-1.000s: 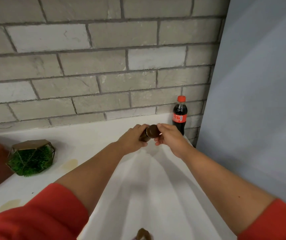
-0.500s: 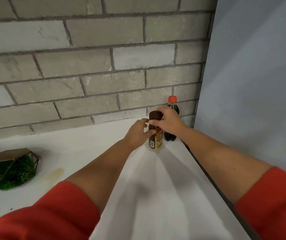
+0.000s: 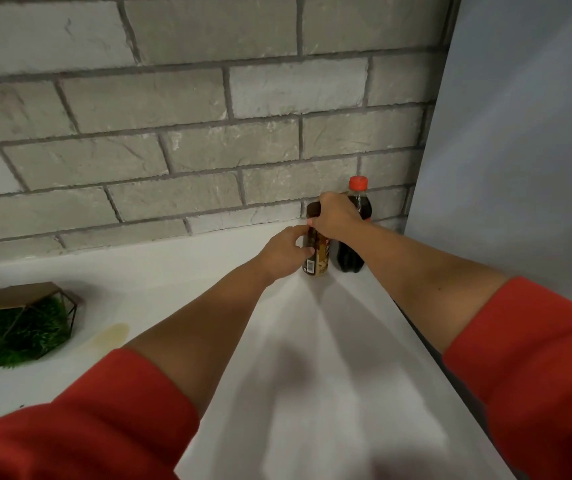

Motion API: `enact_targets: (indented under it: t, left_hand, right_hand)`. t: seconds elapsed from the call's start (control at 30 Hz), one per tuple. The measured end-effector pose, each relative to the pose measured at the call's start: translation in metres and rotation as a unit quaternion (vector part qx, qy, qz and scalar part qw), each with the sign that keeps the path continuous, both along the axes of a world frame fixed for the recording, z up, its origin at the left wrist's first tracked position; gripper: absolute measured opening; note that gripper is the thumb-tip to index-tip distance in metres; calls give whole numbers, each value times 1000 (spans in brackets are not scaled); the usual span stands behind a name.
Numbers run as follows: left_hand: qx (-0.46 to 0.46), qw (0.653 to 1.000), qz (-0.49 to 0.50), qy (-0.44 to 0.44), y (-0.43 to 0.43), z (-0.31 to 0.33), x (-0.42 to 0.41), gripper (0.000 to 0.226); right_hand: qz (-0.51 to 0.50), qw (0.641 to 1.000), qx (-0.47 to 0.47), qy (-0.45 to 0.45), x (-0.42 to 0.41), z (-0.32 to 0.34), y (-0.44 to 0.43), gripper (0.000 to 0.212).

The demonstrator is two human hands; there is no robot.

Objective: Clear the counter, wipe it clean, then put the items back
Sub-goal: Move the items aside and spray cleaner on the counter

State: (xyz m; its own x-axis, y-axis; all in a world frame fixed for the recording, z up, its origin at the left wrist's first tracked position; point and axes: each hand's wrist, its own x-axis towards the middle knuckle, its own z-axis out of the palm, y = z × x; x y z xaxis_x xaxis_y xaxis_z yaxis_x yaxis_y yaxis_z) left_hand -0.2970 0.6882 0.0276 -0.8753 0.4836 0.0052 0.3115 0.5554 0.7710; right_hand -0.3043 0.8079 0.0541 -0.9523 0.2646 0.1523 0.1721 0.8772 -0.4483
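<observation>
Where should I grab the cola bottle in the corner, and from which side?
I'd grip the cola bottle by its neck, under the red cap, from above: it stands upright, brick wall behind, grey panel right, brown-lidded bottle and right hand crowding its left.

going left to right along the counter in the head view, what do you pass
green plant in a brass geometric holder, yellowish stain, left hand, small brown-capped bottle, dark cola bottle with red cap

Red-capped dark cola bottle [image 3: 354, 233], brown-lidded jar [image 3: 317, 258], white counter [image 3: 160, 282], grey brick wall [image 3: 191, 116], red sleeves [image 3: 533, 344].
</observation>
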Motion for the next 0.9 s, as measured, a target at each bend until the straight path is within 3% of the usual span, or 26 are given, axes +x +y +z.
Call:
enact_targets:
  t: [0.6,0.9]
  left_hand:
    - [-33,999,15,-8,-16,1,7,61]
    - [-55,998,19,3,-34,10,30,58]
  right_hand:
    - [-10,998,29,-46,-4,-7,-7,35]
    - [0,999,41,15,22,12,-21,55]
